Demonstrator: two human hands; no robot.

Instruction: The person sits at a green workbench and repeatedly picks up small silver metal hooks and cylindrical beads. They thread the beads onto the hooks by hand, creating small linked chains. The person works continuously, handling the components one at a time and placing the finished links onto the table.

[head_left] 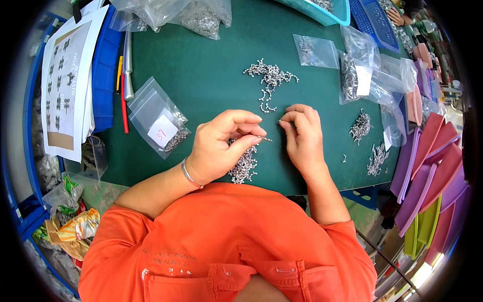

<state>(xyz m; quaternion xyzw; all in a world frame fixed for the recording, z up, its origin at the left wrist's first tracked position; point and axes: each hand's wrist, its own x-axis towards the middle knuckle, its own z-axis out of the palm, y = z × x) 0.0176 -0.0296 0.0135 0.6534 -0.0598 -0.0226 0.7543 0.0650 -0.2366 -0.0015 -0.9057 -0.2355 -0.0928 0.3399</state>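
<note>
My left hand (217, 143) is closed, pinching a slim silver jewelry piece (266, 138) between thumb and fingertips, its tip sticking out to the right. Level with it, my right hand (305, 138) has thumb and index finger together on a tiny metal bit, too small to name. Partly hidden under my left hand lies a heap of small silver pieces (244, 168). Beyond both hands, a loose pile of curved silver pieces (271, 75) spreads on the green tabletop (211, 65).
A zip bag of metal parts (163, 132) lies left, beside a red pen (125, 103). Bagged rings (348, 75) and small piles of findings (360, 126) are at right. A turquoise basket (322, 17) stands at the back. Colored bins (437, 156) crowd the right edge.
</note>
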